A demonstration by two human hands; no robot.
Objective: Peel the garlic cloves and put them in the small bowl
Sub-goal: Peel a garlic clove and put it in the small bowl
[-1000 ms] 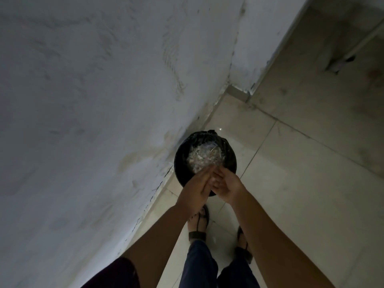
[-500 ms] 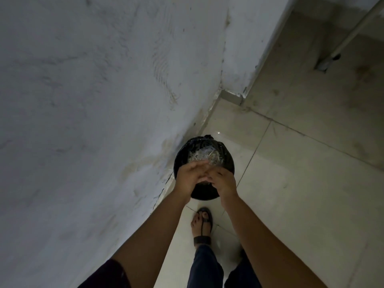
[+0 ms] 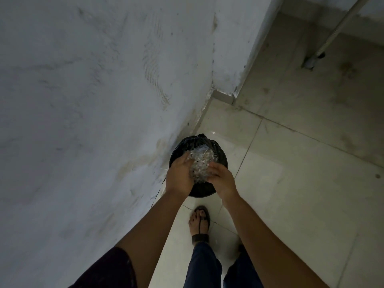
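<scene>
Both hands were held out over a round bin (image 3: 220,157) lined with a black bag. My left hand (image 3: 179,177) and my right hand (image 3: 224,180) were a little apart, side by side, with the palms turned toward each other and the fingers loosely bent. I saw nothing gripped in either of them.

Between the hands I could see a heap of pale, papery scraps (image 3: 200,163) mixed with something clear and crinkled. It looked like garlic skins, but the light was too dim to be sure. The heap seemed to lie inside the bin, under the hands. I could not tell if the fingertips were touching it.

The bin was standing on a light tiled floor (image 3: 291,183), just beside a rough white wall (image 3: 83,121), near a corner. One foot in a dark sandal (image 3: 199,223) was on the floor close to the bin, below dark blue trousers (image 3: 203,265). A thin pipe (image 3: 340,23) ran down to the floor well apart from the bin.
</scene>
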